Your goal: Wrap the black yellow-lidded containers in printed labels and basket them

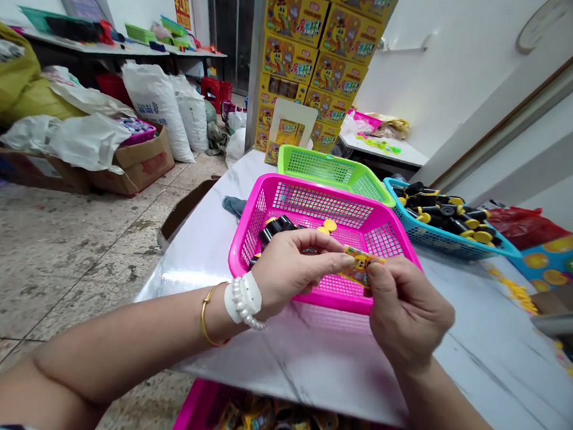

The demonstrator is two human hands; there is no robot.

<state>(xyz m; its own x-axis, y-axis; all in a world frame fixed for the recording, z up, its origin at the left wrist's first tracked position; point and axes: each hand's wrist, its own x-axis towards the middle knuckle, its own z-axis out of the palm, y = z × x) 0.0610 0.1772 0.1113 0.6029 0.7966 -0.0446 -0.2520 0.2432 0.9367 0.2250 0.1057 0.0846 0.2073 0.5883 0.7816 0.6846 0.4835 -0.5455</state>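
Between both hands is a small yellow printed wrapper (361, 264), above the front part of a pink basket (313, 189). My left hand (297, 263) pinches its left end between thumb and fingers. On the other side my right hand (401, 305) grips the right end, thumb on top. Inside the pink basket lie several black cylinders (278, 226) and a few yellow discs (330, 225). My left wrist partly covers the basket's front left corner.
A green basket (321, 158) stands behind the pink one. To its right, a blue basket (444, 245) holds black and yellow pieces. Below the white table (314, 361), another pink basket (189, 414) holds printed yellow tubes. Yellow boxes (296, 15) are stacked behind.
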